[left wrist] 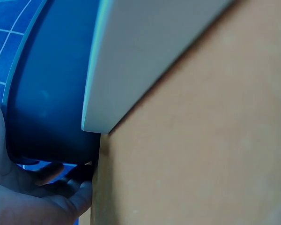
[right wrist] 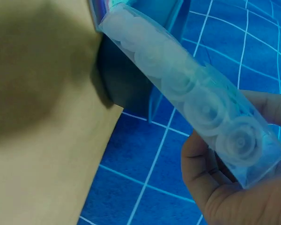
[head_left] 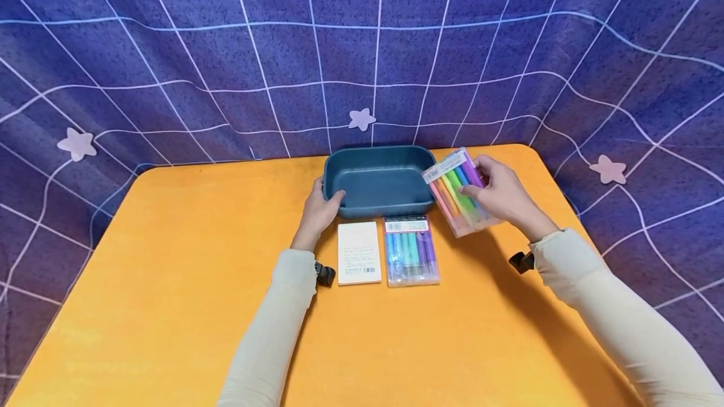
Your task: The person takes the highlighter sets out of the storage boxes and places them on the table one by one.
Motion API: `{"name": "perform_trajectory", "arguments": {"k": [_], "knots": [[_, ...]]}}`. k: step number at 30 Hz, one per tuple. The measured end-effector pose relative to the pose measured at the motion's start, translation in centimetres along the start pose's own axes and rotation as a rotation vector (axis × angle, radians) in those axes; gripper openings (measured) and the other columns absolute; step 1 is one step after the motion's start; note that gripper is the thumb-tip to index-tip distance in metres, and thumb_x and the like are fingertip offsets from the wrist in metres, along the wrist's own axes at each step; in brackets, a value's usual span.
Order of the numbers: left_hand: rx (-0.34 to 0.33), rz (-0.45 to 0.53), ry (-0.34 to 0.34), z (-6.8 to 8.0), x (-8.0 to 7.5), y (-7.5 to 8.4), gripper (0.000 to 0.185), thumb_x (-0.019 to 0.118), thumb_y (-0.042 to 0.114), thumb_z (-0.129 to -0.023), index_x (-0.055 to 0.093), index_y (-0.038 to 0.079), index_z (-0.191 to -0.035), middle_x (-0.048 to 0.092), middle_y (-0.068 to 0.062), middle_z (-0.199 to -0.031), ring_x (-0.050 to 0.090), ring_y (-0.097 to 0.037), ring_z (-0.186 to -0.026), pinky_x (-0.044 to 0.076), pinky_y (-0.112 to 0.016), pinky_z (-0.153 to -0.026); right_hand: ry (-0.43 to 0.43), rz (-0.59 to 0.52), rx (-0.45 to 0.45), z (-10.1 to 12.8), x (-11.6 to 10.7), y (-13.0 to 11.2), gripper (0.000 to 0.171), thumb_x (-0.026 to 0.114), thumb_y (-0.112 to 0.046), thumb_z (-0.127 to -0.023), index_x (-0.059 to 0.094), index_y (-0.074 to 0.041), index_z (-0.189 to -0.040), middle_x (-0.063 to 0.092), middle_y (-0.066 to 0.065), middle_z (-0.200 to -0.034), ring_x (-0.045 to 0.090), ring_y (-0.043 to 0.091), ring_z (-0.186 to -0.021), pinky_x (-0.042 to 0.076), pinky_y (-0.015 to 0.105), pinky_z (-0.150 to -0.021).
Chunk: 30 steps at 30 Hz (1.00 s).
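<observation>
A dark teal plastic bin stands at the far edge of the table. My left hand grips the bin's left end, its thumb over the rim and its fingers behind the wall. Up beside the bin's right end, my right hand holds a clear pack of rainbow-coloured markers, tilted, with the thumb across its front. The right wrist view shows the round ends of the markers through the pack's clear base. In front of the bin lie a white box-like block with printed text and a second marker pack in blue, teal and purple.
All of this is on a yellow-orange table. A blue gridded curtain with pale stars hangs close behind the bin and along both sides. Black wrist devices sit at both sleeves.
</observation>
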State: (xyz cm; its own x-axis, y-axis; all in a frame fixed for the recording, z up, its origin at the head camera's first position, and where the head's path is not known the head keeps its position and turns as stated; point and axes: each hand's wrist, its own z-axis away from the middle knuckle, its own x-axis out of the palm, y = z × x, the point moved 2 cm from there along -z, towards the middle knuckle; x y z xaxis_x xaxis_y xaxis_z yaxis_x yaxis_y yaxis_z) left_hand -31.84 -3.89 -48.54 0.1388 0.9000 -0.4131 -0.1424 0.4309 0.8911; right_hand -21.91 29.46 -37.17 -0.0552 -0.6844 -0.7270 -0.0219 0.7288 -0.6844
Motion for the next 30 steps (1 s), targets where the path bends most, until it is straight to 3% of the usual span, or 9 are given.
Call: {"name": "perform_trajectory", "arguments": {"k": [7, 14, 25, 30], "knots": [[0.006, -0.001, -0.002, 0.0, -0.1, 0.1, 0.069, 0.054, 0.037, -0.101, 0.022, 0.018, -0.159, 0.035, -0.013, -0.163, 0.038, -0.035, -0.147, 0.033, -0.058, -0.120, -0.008, -0.026, 0.089, 0.8, 0.3, 0.9, 0.029, 0.069, -0.015, -0.090, 0.052, 0.000, -0.108, 0.062, 0.019, -0.103, 0.060, 0.027, -0.091, 0.050, 0.024, -0.067], [0.005, -0.006, 0.003, -0.1, 0.0, 0.0, 0.069, 0.054, 0.037, -0.101, 0.022, 0.018, -0.159, 0.035, -0.013, -0.163, 0.038, -0.035, -0.147, 0.033, -0.058, -0.120, 0.009, -0.069, 0.122, 1.3, 0.7, 1.9, 0.026, 0.067, -0.014, -0.089, 0.053, -0.001, -0.107, 0.063, 0.020, -0.110, 0.062, 0.028, -0.094, 0.051, 0.024, -0.068], [0.003, 0.000, 0.002, -0.1, 0.0, 0.1, 0.069, 0.054, 0.036, -0.101, 0.022, 0.018, -0.159, 0.036, -0.014, -0.162, 0.039, -0.035, -0.147, 0.033, -0.058, -0.120, -0.036, -0.149, 0.174, 1.7, 1.2, 3.4, 0.037, 0.065, -0.012, -0.090, 0.054, 0.004, -0.122, 0.061, 0.022, -0.116, 0.058, 0.015, -0.086, 0.052, 0.021, -0.068], [0.003, -0.003, 0.005, -0.1, 0.0, 0.1, 0.068, 0.054, 0.036, -0.101, 0.022, 0.018, -0.159, 0.036, -0.013, -0.163, 0.039, -0.035, -0.147, 0.033, -0.058, -0.120, -0.058, -0.214, 0.207, 2.2, 1.3, 3.8, 0.043, 0.064, -0.012, -0.090, 0.052, 0.003, -0.128, 0.062, 0.017, -0.111, 0.059, 0.008, -0.080, 0.053, 0.022, -0.068]]}}
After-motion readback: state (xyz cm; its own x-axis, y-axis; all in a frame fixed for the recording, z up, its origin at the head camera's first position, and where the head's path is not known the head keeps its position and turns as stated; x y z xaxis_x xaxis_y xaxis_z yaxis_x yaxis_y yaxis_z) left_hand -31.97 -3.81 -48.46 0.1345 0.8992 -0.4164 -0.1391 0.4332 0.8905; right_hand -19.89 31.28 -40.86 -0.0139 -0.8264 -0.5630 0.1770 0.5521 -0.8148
